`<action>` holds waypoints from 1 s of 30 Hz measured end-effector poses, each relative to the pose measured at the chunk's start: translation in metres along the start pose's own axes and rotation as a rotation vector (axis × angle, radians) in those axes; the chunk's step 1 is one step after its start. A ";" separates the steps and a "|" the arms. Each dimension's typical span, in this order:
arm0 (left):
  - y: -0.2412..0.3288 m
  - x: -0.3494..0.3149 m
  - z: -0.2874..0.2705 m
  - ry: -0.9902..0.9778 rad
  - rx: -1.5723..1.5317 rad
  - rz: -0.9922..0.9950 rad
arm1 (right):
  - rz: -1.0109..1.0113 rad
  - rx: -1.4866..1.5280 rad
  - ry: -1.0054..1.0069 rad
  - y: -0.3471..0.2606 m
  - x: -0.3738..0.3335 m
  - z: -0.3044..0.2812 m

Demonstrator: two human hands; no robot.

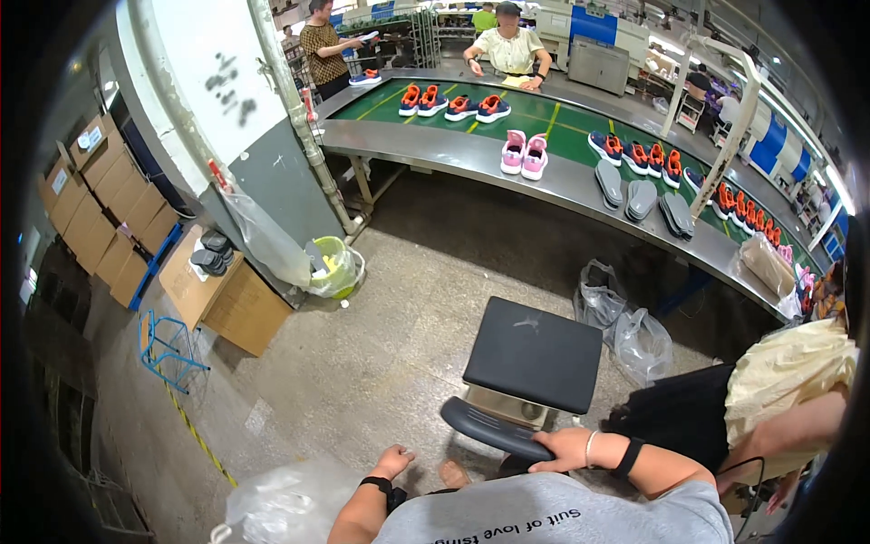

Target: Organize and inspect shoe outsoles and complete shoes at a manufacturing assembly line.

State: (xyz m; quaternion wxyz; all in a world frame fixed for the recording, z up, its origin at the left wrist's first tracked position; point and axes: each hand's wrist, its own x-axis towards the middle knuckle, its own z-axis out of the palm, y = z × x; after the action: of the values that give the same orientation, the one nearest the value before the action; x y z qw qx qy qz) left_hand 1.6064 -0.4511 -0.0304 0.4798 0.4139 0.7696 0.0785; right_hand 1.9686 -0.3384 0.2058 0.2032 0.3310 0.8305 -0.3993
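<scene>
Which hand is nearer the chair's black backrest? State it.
Right. The right hand is on the right end of the black backrest; the left hand is apart, to its left.

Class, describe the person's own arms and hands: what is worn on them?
The left hand is ungloved, with a black band at its wrist. The right hand, also ungloved, has a thin pale bracelet and, farther up, another black band. No sleeve covers the visible forearms; the shirt is grey.
</scene>
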 end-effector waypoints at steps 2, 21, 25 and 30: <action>-0.047 0.014 -0.025 0.030 -0.067 -0.092 | 0.076 0.008 -0.060 -0.011 0.017 -0.011; -0.152 0.004 -0.165 -0.227 -0.147 -0.565 | -0.191 -0.158 0.022 -0.083 0.305 -0.137; -0.134 -0.013 -0.142 -0.309 -0.249 -0.592 | -0.176 -0.044 0.213 -0.085 0.311 -0.148; -0.144 0.010 -0.197 -0.362 -0.270 -0.560 | 0.168 0.069 0.116 -0.075 0.308 -0.135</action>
State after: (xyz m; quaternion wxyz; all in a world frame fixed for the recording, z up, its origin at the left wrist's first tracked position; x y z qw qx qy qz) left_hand 1.3649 -0.4823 -0.0075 0.6616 0.1272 0.7384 -0.0296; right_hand 1.6901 -0.1459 0.1413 0.1762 0.4289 0.7958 -0.3895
